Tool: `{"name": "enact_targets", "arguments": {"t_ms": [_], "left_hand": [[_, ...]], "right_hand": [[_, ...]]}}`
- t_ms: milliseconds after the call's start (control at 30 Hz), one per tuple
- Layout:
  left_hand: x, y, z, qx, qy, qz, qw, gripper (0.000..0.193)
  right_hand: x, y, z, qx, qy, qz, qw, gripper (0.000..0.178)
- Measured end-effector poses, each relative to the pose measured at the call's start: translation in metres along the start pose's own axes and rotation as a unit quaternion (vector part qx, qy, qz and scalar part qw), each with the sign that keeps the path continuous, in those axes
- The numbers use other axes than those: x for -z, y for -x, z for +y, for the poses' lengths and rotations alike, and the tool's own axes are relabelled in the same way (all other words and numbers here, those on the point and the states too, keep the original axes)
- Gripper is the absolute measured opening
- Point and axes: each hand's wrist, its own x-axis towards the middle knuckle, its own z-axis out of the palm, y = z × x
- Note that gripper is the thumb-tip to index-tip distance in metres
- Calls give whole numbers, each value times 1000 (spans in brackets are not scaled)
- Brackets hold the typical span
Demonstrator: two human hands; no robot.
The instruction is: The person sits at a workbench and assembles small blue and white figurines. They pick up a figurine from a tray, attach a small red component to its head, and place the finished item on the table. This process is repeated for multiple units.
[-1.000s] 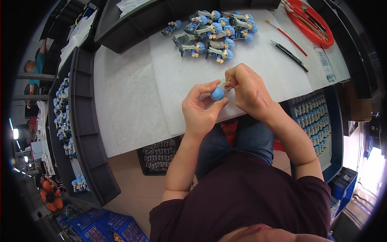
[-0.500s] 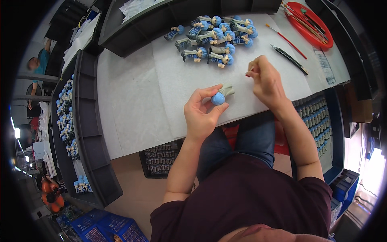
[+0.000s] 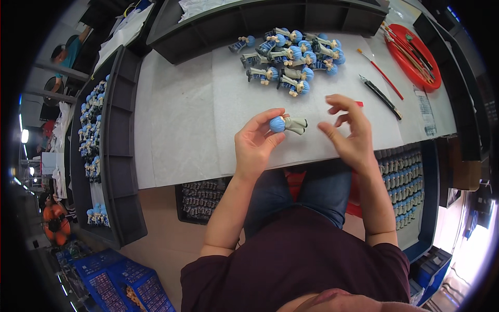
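My left hand (image 3: 253, 143) holds a small figurine (image 3: 295, 125) with blue hair and a pale grey-green body, thumb and fingers around its head end. The figurine lies sideways above the white sheet, its legs pointing right. To the right of its feet, my right hand (image 3: 352, 135) is open, with thumb and fingers apart and curved toward the figurine. A short red piece (image 3: 359, 104) shows beside the right hand's knuckles; I cannot tell whether it lies on the table or is tucked against the hand.
Beyond my hands lies a pile of similar figurines (image 3: 296, 54). A red-handled brush (image 3: 382, 73), a black pen-like tool (image 3: 381, 97) and a red tray (image 3: 438, 78) of brushes are at right. Dark crates (image 3: 119, 156) border the left and back; a crate (image 3: 429, 197) of figurines stands lower right.
The right hand has gone from a pinch around something red to open fingers. The figurine has turned to show more of its body and legs. The whole view has shifted slightly.
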Motion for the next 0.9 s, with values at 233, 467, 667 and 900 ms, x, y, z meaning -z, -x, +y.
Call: {"name": "enact_targets", "arguments": {"t_ms": [233,467,667,900], "left_hand": [[3,-2,-3,-6,26,5,1000,49],[-1,-4,-1,-7,17,-1,1000,59],[-2,-2,-3,-4,25,15,1000,42],[0,-1,-4,22,18,30,999,29]], "right_hand": [[-44,9,10,-10,-111,-48,993,51],[-44,13,15,-18,-124,-30,992,52],[-45,15,16,-40,-174,-20,984,43],[-33,11,5,-183,-214,-130,951,29]]}}
